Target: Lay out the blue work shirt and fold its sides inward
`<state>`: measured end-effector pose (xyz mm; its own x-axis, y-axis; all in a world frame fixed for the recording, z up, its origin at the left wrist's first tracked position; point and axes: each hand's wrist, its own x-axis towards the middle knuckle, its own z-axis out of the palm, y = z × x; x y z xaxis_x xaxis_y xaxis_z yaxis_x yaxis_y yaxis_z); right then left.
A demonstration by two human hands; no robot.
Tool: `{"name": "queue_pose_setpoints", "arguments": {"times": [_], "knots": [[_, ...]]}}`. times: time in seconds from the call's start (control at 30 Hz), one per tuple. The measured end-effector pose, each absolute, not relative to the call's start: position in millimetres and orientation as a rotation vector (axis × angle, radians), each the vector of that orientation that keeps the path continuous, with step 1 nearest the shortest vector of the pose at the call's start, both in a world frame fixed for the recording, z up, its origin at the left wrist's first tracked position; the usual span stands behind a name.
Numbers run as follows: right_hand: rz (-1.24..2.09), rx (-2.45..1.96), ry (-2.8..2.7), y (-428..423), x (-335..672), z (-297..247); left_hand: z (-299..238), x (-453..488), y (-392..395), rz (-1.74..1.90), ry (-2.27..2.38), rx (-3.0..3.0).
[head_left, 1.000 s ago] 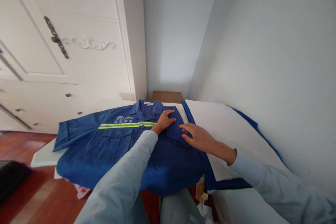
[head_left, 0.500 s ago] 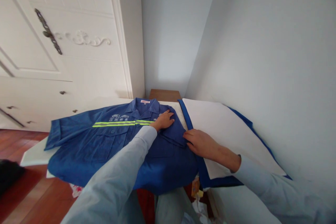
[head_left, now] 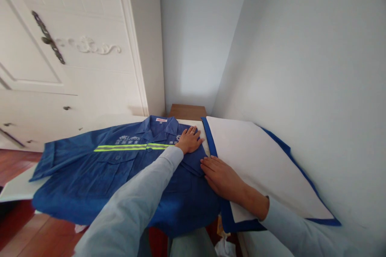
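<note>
A blue short-sleeved work shirt lies spread over a white tabletop, collar away from me, with a yellow-and-grey reflective strip across its chest. Its left sleeve in view stretches outward, while the other is folded in over the front. My left hand lies flat with fingers spread on the shirt's shoulder, right of the collar. Fingers outstretched, my right hand rests at the folded sleeve's edge, partly over the blue border of the board beside it. The shirt hides most of the table.
To the right, a large white sheet lies on blue backing against the wall. A white wardrobe stands at the left. Behind the table is a brown wooden piece. Crumpled white paper is below.
My left hand has spread its fingers flat on the shoulder. My right hand's fingers have straightened over the sleeve edge. The view has shifted slightly.
</note>
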<state>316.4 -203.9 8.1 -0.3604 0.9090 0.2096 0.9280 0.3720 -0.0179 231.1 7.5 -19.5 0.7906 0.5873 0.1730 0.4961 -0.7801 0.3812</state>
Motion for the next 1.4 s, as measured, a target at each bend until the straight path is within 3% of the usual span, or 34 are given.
{"name": "queue_pose_setpoints", "arguments": {"times": [0.4,0.8,1.4], "knots": [[0.003,-1.68,-2.391,-221.7,306.1,12.3,-23.3,232.5,15.7,0.436,0.858,2.609],[-0.008,-1.875,-2.37,-173.3,338.4,20.7,-33.6,226.9,24.0,0.745,0.816,2.333],[-0.228,-1.852,-2.391,-194.3,324.0,55.5,-31.6,229.3,22.7,0.554,0.897,2.494]]}}
